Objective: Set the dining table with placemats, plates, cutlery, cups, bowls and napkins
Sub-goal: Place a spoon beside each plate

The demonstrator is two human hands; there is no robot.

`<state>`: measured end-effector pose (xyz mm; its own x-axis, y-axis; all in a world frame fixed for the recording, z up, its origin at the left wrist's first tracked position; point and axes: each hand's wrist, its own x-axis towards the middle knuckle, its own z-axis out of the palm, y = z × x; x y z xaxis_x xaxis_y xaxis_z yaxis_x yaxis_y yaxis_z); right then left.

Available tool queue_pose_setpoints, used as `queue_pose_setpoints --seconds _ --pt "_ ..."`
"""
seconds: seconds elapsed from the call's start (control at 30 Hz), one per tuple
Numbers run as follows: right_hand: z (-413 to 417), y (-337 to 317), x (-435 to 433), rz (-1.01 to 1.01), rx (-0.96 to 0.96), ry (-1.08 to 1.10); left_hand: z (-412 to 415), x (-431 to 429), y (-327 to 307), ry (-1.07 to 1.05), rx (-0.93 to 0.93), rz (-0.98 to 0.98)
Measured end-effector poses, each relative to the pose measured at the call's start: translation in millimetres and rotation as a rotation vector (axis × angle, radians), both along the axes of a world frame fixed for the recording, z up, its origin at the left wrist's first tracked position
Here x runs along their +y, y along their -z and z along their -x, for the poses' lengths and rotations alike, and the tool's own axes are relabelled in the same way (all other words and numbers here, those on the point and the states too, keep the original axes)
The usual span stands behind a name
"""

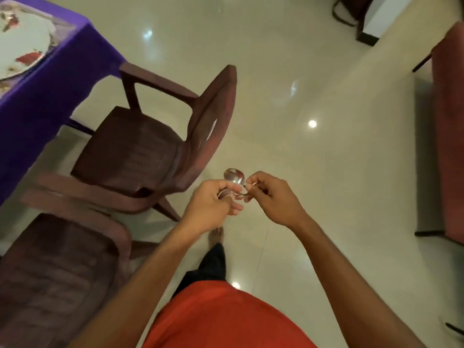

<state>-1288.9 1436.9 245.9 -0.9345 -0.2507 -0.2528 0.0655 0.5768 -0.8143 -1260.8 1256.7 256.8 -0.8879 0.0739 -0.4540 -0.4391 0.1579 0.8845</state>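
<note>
I stand on the tiled floor beside the dining table [42, 96], which wears a purple cloth. A white plate [22, 43] with a red flower print lies on a placemat [61, 30] at the table's corner, top left. In front of my body both hands meet around shiny metal spoons [234, 177]. My left hand [213, 200] grips the handles with curled fingers. My right hand [271, 197] pinches one spoon just below its bowl. The handles are hidden inside my hands.
Two brown plastic armchairs stand next to the table: one [150, 146] at centre left, another [62, 267] at bottom left. A reddish bench or sofa [449, 136] runs along the right edge. More dark furniture [356, 16] sits top right. Glossy floor lies between.
</note>
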Motion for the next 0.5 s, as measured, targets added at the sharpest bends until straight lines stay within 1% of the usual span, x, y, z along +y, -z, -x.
queue_pose_setpoints --seconds 0.1,0.23,0.3,0.4,0.5 --pt "51.4 -12.5 9.3 0.05 -0.025 0.09 74.6 9.0 -16.9 -0.054 0.056 -0.089" --pt "125.5 -31.0 9.7 0.261 -0.115 0.223 166.6 21.9 -30.2 -0.145 0.216 -0.05" --pt "166.5 -33.9 8.5 0.315 -0.163 0.254 207.7 27.6 -30.2 -0.229 0.237 -0.047" --pt "233.8 -33.5 6.1 0.33 -0.177 0.232 266.6 30.9 -25.7 -0.359 0.262 -0.05" --pt "304.1 -22.1 5.7 0.315 -0.204 0.224 323.6 27.8 -13.0 -0.485 0.188 -0.035"
